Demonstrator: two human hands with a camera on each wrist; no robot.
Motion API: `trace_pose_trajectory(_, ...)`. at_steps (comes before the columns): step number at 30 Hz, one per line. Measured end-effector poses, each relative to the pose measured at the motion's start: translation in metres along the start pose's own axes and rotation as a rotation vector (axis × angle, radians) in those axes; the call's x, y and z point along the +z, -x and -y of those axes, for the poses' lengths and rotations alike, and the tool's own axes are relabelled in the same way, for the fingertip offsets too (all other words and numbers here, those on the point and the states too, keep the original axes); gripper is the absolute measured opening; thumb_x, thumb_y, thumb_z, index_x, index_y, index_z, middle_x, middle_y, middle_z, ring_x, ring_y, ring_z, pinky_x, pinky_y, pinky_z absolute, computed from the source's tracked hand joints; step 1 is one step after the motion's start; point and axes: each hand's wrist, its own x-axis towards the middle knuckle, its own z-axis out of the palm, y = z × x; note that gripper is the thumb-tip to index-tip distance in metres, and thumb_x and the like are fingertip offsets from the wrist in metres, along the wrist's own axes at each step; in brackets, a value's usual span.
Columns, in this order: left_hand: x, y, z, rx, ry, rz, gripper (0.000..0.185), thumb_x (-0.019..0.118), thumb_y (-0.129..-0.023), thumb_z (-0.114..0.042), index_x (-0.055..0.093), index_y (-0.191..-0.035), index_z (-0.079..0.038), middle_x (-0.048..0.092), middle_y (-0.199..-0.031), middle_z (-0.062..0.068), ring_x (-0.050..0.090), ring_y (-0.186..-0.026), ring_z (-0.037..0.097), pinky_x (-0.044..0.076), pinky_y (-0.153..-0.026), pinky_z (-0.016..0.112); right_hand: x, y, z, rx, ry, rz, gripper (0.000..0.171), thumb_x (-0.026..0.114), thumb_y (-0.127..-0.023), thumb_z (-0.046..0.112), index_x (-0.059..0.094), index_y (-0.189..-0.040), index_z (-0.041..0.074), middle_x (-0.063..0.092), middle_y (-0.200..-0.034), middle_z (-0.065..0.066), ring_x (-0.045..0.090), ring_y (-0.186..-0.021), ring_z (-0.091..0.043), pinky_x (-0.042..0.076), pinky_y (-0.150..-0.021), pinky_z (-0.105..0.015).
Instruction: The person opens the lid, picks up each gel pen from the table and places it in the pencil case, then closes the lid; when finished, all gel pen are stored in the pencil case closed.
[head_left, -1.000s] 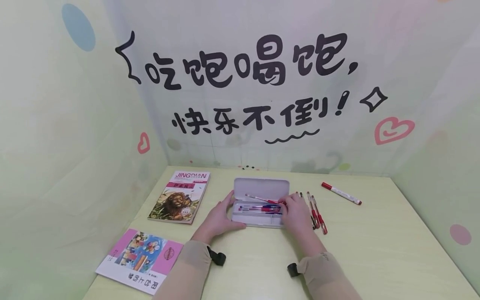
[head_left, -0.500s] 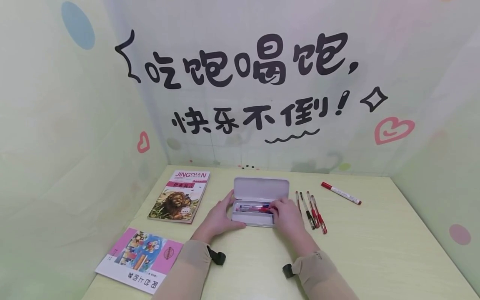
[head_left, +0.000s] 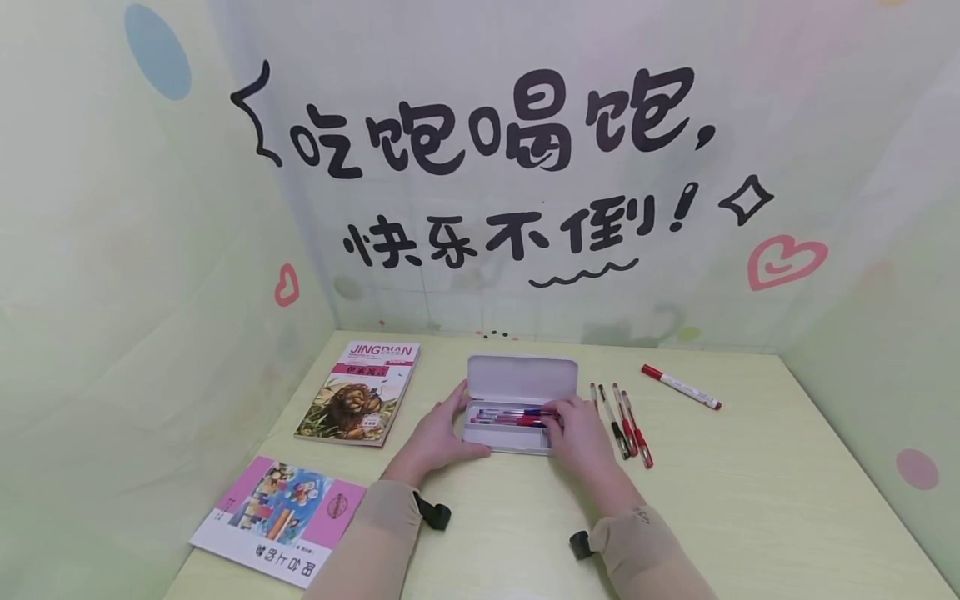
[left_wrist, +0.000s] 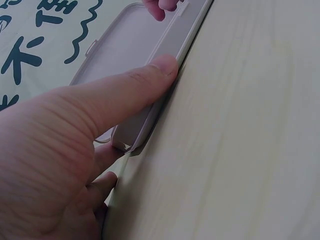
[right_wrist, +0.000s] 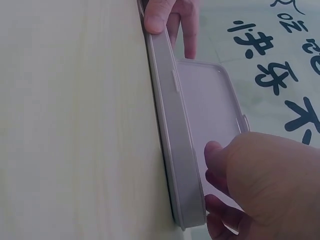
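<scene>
Sensibly, the left hand (head_left: 438,439) grips the left end of the open, pale-grey rectangular pencil case (head_left: 504,439) on the pale wood-grained table (head_left: 513,521); that hold should stop it sliding. At the case's right end the right hand (head_left: 581,435) bends its fingers over slim, clear-barrelled red and blue pens (head_left: 528,421) (whether it pinches one, I cannot tell); laying them parallel should let them nest neatly.

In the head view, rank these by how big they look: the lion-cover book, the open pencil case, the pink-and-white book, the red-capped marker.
1. Pink-and-white book, though nearer the camera
2. Lion-cover book and open pencil case: too close to rank, the case being partly hidden
3. Red-capped marker
</scene>
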Motion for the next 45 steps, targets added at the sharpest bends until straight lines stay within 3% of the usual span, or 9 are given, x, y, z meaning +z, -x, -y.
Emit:
trace_pose_trajectory(6, -0.001, 0.002, -0.002, -0.004, 0.011, -0.005, 0.141, 0.104, -0.068, -0.048, 0.019, -0.178, -0.023, 0.050, -0.173, -0.002, 0.028, -0.168, 0.047, 0.017, -0.140, 0.067, -0.011, 0.003, -0.013, 0.080, -0.031, -0.028, 0.031, 0.070, -0.107, 0.027, 0.074, -0.136, 0.015, 0.070, -0.135, -0.015, 0.061, -0.135, -0.045, 0.054, -0.116, -0.067)
trace_pose_trajectory(12, 0.000, 0.002, -0.001, -0.004, -0.008, -0.003, 0.141, 0.104, -0.069, -0.049, 0.019, -0.178, -0.023, 0.050, -0.173, -0.003, 0.030, -0.168, 0.045, 0.018, -0.141, 0.065, -0.025, 0.008, -0.030, 0.115, -0.034, -0.079, 0.036, 0.066, -0.110, 0.025, 0.069, -0.142, 0.009, 0.068, -0.134, -0.020, 0.062, -0.129, -0.044, 0.056, -0.110, -0.064)
trace_pose_trajectory(19, 0.001, 0.000, 0.001, 0.005, -0.024, 0.004, 0.142, 0.103, -0.069, -0.051, 0.018, -0.178, -0.019, 0.052, -0.172, -0.002, 0.031, -0.168, 0.043, 0.017, -0.142, 0.062, -0.040, 0.016, -0.045, 0.170, -0.030, -0.105, 0.043, 0.064, -0.110, 0.022, 0.062, -0.149, 0.004, 0.060, -0.149, -0.029, 0.056, -0.138, -0.053, 0.049, -0.118, -0.072)
trace_pose_trajectory(24, 0.003, -0.002, 0.003, 0.011, -0.027, 0.006, 0.143, 0.103, -0.069, -0.052, 0.017, -0.178, -0.020, 0.051, -0.172, -0.004, 0.031, -0.168, 0.043, 0.017, -0.142, 0.062, -0.048, 0.022, -0.055, 0.232, -0.013, -0.114, 0.047, 0.063, -0.110, 0.023, 0.059, -0.153, 0.004, 0.059, -0.147, -0.030, 0.058, -0.131, -0.052, 0.054, -0.109, -0.068)
trace_pose_trajectory(34, 0.003, -0.001, 0.003, 0.011, -0.026, 0.002, 0.143, 0.103, -0.068, -0.053, 0.017, -0.178, -0.020, 0.052, -0.172, -0.004, 0.033, -0.168, 0.041, 0.017, -0.142, 0.061, -0.051, 0.029, -0.070, 0.347, 0.036, -0.050, 0.057, 0.060, -0.109, 0.027, 0.052, -0.154, -0.006, 0.054, -0.147, -0.040, 0.056, -0.130, -0.059, 0.054, -0.104, -0.070)
trace_pose_trajectory(45, 0.001, 0.000, 0.001, 0.003, -0.019, 0.002, 0.143, 0.103, -0.069, -0.052, 0.017, -0.178, -0.020, 0.051, -0.173, -0.002, 0.030, -0.168, 0.044, 0.017, -0.141, 0.064, -0.059, 0.032, -0.070, 0.455, 0.126, 0.028, 0.062, 0.052, -0.110, 0.035, 0.054, -0.150, -0.013, 0.056, -0.143, -0.043, 0.057, -0.126, -0.061, 0.057, -0.096, -0.069)
